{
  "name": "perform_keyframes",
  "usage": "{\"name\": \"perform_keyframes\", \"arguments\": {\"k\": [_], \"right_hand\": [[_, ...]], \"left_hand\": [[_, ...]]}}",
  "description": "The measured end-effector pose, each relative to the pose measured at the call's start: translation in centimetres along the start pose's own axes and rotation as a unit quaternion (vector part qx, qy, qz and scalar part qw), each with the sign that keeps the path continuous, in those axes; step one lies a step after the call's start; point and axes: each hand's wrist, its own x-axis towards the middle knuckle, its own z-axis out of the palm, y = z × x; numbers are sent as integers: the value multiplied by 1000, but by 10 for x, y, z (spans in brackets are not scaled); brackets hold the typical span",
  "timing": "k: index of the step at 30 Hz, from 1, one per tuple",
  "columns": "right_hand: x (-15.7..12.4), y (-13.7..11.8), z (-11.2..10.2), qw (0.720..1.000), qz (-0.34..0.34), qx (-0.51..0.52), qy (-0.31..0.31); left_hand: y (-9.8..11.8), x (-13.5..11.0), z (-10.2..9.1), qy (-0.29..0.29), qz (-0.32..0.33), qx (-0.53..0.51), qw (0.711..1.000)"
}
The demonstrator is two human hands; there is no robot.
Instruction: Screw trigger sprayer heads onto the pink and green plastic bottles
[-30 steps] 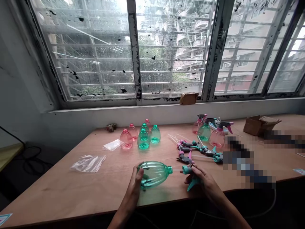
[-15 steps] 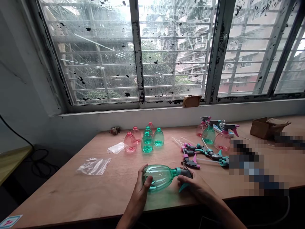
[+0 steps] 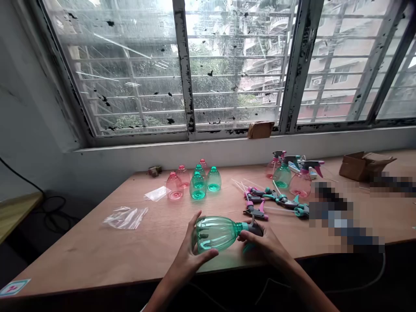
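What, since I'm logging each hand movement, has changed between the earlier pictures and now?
The right hand has brought the teal-and-black spray head leftward to the neck of the green bottle, closing the earlier gap. The left hand has shifted its thumb down toward the bottle's lower side. The upright bottles and loose spray heads stayed put.

No words or numbers can be read here. A small white sticker (image 3: pixel 14 287) with a blue edge lies flat on the near left corner of the table (image 3: pixel 97 260). The pink mark on it is too small to make out.
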Motion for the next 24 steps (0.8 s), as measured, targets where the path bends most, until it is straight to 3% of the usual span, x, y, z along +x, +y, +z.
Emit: {"name": "perform_keyframes", "arguments": {"k": [6,16,20,24], "right_hand": [[0,2,1,1000,0,1,3],[-2,8,8,998,12,39,57],[-3,5,9,999,6,29,36],[-7,1,8,1000,-10,-14,-5]], "left_hand": [[-1,14,10,76,11,20,997],[-12,14,3,17,-18,3,1000],[-12,10,1,34,-12,-24,999],[-13,9,-2,-43,-17,-35,998]]}}
